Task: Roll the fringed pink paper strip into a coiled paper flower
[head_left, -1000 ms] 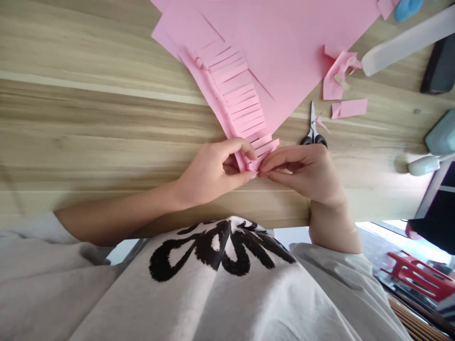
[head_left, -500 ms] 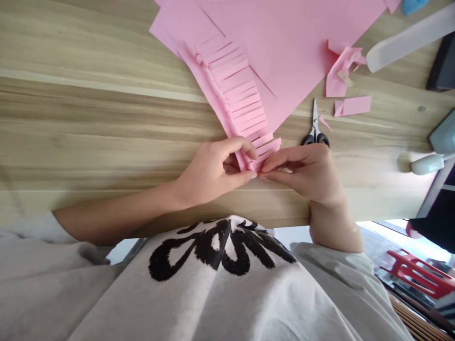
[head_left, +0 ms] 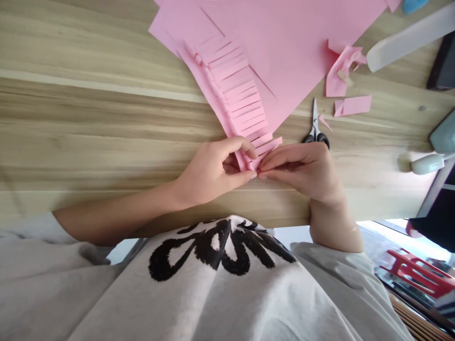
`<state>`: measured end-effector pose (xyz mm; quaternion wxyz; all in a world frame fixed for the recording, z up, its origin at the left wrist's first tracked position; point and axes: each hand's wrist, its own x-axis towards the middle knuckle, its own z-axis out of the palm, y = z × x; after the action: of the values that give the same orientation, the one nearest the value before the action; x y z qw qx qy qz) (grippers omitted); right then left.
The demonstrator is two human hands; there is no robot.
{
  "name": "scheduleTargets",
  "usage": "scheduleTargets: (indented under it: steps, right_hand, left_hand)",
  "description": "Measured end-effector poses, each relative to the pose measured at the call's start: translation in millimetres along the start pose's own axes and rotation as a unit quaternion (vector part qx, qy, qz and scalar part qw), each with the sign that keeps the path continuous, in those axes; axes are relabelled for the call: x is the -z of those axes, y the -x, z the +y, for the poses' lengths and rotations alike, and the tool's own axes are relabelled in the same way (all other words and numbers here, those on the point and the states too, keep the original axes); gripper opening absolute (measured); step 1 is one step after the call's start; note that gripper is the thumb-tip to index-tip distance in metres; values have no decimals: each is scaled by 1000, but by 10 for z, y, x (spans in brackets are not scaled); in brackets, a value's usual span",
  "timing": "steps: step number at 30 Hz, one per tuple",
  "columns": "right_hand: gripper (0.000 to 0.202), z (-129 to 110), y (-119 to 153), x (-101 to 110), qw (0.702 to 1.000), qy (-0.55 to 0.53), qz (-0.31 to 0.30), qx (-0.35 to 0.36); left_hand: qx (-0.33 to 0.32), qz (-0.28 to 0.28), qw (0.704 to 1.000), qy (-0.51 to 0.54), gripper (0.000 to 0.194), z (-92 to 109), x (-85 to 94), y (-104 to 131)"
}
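A pink paper strip cut into a fringe [head_left: 245,102] slants across the desk, its left edge rolled or curled into a thin ridge. At the strip's near end, my left hand [head_left: 209,168] pinches the ridge between thumb and forefinger. Close beside it, my right hand [head_left: 302,166] has thumb and fingers pinched on the near fringe strips. The fingertips of both hands almost meet, hiding the paper's very end. Under the fringe lie larger pink paper sheets [head_left: 284,57] with a few slits in them.
Scissors with black handles [head_left: 315,125] lie just beyond my right hand. Pink paper scraps [head_left: 337,78] and a small pink rectangle [head_left: 352,105] are farther right. A translucent white strip [head_left: 408,40] and a dark object [head_left: 442,64] sit at the right. The wooden desk's [head_left: 88,156] near edge meets my shirt.
My right hand's fingertips have shifted slightly left along the near fringe strips, closer to my left thumb. My left hand and the scissors stay put.
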<state>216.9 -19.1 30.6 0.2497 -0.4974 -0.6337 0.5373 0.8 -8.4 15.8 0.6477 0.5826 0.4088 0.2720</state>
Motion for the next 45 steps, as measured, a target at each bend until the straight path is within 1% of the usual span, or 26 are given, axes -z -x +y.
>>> scheduleTargets:
  steps: [4, 8, 14, 19, 25, 30, 33, 38, 45]
  right_hand:
    - [4, -11, -1, 22, 1000, 4, -14, 15]
    - [8, -23, 26, 22, 1000, -5, -14, -14]
    - [9, -23, 58, 11, 999, -14, 7, -43]
    - [5, -18, 48, 1, 1000, -12, -9, -24]
    - [7, -31, 28, -17, 1000, 5, -26, -15]
    - [4, -39, 11, -34, 999, -30, -8, -26]
    - [6, -39, 13, -30, 999, -42, -8, -28]
    - [8, -37, 13, -16, 1000, -12, -5, 14]
    - [7, -40, 11, -8, 1000, 0, -3, 10]
  left_hand:
    - [-6, 0, 1000, -5, 20, -13, 5, 0]
    - [-13, -3, 1000, -10, 20, -32, 5, -1]
    - [-3, -1, 1000, 9, 20, -28, -10, -2]
    - [-4, -4, 1000, 2, 19, -12, 0, 1]
    - [6, -4, 1000, -8, 19, 14, 7, 4]
    - [3, -4, 1000, -6, 19, 12, 6, 4]
    - [2, -6, 1000, -10, 19, 10, 9, 3]
    - [-1, -3, 1000, -3, 19, 7, 8, 1]
    - [-1, -5, 1000, -5, 19, -1, 8, 4]
